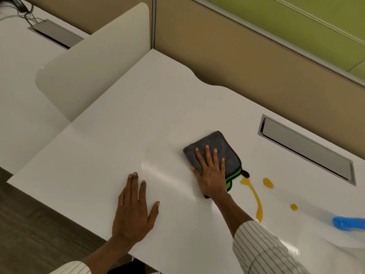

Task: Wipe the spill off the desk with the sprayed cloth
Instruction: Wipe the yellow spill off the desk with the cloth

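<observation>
The right hand (212, 171) lay flat on the grey cloth (219, 151), palm down with the fingers spread and straight, pressing the folded cloth against the white desk (138, 119) rather than gripping it; the thumb reached off the cloth's left edge onto the bare surface. The cloth was folded into a rough rectangle, with a green and black trimmed edge showing at its near right corner, just beside the heel of the hand. The spill (254, 196), a yellow-orange liquid, sat to the right of that hand: a long curved streak began just beside the cloth's green corner and ran toward the near edge of the desk, passing close to the right forearm and its striped sleeve (262, 248). Two separate drops of the same liquid lay farther right, apart from the streak and untouched by the cloth. Whether the cloth's corner actually met the top of the streak could not be told. The left hand (134, 210) rested open and flat on the desk well to the left of the cloth, fingers extended and holding nothing, clear of the spill. A faint glossy smear showed on the desk between the two hands. A blue object (347, 224), blurred, stood at the right edge, and a recessed grey cable hatch (304, 147) lay beyond the spill.
</observation>
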The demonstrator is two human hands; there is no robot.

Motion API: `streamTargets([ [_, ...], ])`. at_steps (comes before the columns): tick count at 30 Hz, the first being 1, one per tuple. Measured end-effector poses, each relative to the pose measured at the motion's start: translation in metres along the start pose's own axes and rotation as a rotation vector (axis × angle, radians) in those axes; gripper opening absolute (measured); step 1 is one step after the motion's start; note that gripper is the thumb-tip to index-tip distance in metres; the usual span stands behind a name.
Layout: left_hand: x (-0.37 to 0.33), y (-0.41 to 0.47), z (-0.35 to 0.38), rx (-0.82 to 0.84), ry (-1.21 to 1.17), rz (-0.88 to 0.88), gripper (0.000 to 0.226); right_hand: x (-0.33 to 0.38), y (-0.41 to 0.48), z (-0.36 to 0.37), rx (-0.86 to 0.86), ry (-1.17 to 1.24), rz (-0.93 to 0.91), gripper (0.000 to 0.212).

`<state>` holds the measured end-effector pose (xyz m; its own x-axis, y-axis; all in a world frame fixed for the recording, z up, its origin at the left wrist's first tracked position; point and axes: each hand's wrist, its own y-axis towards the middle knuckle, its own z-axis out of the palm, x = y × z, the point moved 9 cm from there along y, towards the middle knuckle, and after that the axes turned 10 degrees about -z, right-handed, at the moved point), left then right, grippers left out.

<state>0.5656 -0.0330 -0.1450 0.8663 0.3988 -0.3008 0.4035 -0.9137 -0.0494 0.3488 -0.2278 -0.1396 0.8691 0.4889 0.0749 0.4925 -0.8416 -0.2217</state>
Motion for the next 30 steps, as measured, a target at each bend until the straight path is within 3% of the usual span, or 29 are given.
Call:
streamTargets([
  [4,0.001,0.000,-0.001,0.001,-0.014,-0.001,0.083,-0.021,-0.026,-0.004,-0.011,0.080,0.234,0.069],
  [8,0.000,0.001,-0.001,0.011,-0.026,-0.006,0.084,0.012,-0.053,0.008,-0.010,0.193,0.413,0.073],
  [12,0.000,0.002,-0.002,0.010,-0.035,-0.008,0.085,0.034,-0.034,0.012,0.017,0.122,0.267,0.071],
  [16,0.000,0.001,-0.002,0.006,-0.033,-0.012,0.084,0.001,-0.004,0.000,-0.004,0.031,0.095,0.068],
  [21,0.000,-0.001,-0.004,0.011,-0.033,-0.019,0.084,-0.052,-0.018,-0.001,-0.037,0.126,0.291,0.068],
  [25,-0.002,0.000,-0.006,0.021,-0.023,-0.027,0.084,-0.035,-0.058,0.009,-0.047,0.179,0.457,0.071],
  [27,-0.003,0.000,-0.007,0.022,-0.017,-0.023,0.084,-0.009,-0.071,0.017,-0.036,0.183,0.448,0.072],
  [30,-0.002,0.000,-0.007,0.030,-0.013,-0.029,0.086,0.026,-0.071,0.022,-0.015,0.126,0.295,0.070],
])
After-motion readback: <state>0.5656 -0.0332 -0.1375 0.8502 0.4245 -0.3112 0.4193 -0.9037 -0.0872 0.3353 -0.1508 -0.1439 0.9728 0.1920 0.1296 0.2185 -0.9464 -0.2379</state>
